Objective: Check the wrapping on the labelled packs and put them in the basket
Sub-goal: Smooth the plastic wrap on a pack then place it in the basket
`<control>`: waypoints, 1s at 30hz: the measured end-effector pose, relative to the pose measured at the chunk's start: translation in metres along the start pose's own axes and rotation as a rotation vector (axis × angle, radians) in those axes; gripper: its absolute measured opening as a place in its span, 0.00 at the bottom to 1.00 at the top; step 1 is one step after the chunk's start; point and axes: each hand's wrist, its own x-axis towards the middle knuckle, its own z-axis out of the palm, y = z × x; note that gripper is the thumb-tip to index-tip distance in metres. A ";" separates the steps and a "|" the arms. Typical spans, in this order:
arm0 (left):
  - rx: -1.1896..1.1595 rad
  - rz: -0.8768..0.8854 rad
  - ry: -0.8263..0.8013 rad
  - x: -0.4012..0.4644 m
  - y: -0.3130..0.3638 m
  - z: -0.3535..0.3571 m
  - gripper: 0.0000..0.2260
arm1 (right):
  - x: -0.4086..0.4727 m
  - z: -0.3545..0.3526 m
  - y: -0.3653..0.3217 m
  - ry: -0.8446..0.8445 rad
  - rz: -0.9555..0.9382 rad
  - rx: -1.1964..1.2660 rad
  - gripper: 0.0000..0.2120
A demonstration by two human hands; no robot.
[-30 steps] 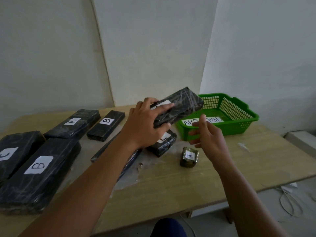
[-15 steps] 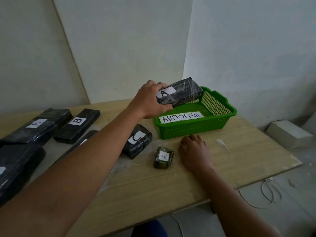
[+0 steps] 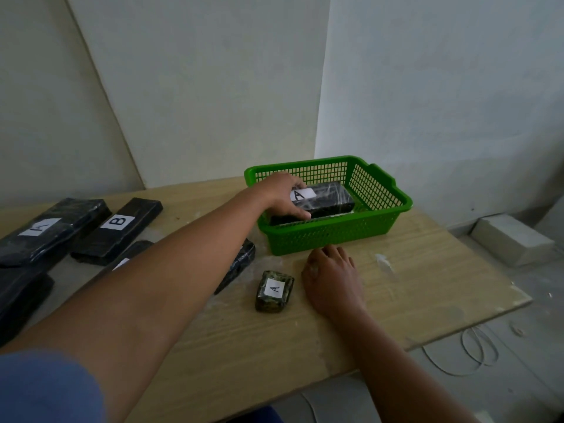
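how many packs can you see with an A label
3: one in the green basket under the left hand, a small pack beside the right hand, one at far left. Other labels are hidden.

so the black pack marked A (image 3: 323, 200) went from being held up in the air over the table to sitting down inside the green basket (image 3: 378, 221), left hand (image 3: 282, 196) still wrapped around its near end. a second ago the right hand (image 3: 332, 277) was up by that pack, now it's resting flat on the table (image 3: 427, 270) just in front of the basket, right beside the small A pack (image 3: 274, 290)
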 end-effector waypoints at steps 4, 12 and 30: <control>0.060 -0.024 -0.138 0.012 0.003 0.011 0.32 | 0.001 0.001 0.001 -0.003 0.004 -0.006 0.15; 0.031 -0.016 -0.216 0.015 -0.006 0.023 0.23 | 0.004 0.004 0.004 -0.004 0.003 0.003 0.13; 0.055 -0.007 -0.212 0.009 0.000 0.022 0.24 | 0.004 0.003 0.003 -0.007 0.007 -0.007 0.15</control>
